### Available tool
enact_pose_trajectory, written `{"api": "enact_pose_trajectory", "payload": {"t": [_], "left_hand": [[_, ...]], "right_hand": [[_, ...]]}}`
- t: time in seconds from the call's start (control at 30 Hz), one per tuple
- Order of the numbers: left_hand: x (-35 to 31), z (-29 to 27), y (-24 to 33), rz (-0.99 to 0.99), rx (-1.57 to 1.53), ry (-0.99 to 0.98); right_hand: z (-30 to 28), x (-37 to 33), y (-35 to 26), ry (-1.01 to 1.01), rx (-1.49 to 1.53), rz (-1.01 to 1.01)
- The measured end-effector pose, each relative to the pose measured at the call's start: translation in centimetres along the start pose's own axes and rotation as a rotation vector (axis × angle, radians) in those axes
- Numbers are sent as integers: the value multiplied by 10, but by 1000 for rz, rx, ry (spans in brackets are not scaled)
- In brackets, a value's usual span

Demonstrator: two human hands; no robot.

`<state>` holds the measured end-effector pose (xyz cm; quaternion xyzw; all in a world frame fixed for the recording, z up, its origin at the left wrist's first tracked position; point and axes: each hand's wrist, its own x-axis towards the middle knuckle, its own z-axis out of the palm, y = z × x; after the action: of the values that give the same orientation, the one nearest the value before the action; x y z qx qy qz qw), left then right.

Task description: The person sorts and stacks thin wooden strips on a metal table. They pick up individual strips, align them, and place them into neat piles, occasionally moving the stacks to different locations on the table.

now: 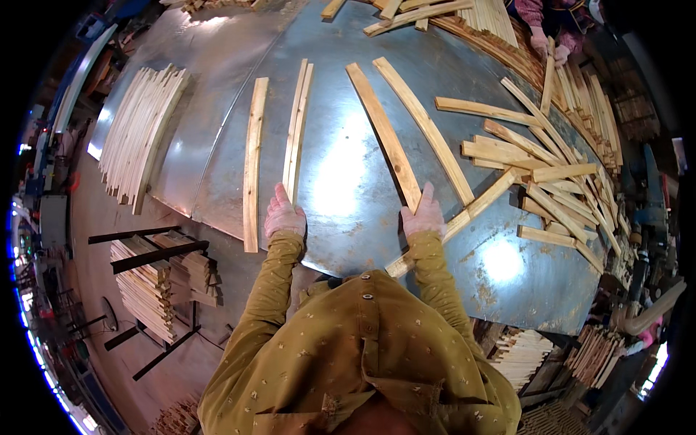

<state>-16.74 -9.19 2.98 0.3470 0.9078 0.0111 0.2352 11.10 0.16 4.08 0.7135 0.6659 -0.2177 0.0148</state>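
Person at metal table, both forearms in from below, mustard sleeves. Left hand closed on near end of the left-hand slat, which points away up the table; looks like maybe two strips side by side there, hard to tell. Right hand closed on near end of the right-hand slat, far end leaning left. Hands well apart, bare metal and glare between them.

One loose slat left of left hand, near end past the table edge. Another slat right of the right-hand one, roughly alongside it. Diagonal slat runs from the pile down past right wrist. Messy pile of slats on right side of table, pieces crossing at all angles. Neat row of slats at table's left end. Black rack with stacked slats on floor, lower left. Co-worker's hands top right, at an upright slat.
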Motion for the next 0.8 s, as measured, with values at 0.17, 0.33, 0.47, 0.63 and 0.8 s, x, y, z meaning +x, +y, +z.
{"api": "enact_pose_trajectory", "payload": {"t": [0.17, 0.33, 0.47, 0.63, 0.8], "left_hand": [[11, -4, -15, 48, -28, -57], [-1, 7, -4, 215, 155, 203], [-50, 5, 55, 532, -258, -34], [-138, 50, 167, 886, 162, -478], [-178, 138, 209, 939, 63, -265]], "right_hand": [[10, -16, 14, 55, 42, -23], [6, -37, 65, 65, 167, 46], [-9, -92, 95, 220, 513, 294], [-6, -163, 168, 388, 974, 375], [11, -241, 268, 1014, 1357, 612]]}}
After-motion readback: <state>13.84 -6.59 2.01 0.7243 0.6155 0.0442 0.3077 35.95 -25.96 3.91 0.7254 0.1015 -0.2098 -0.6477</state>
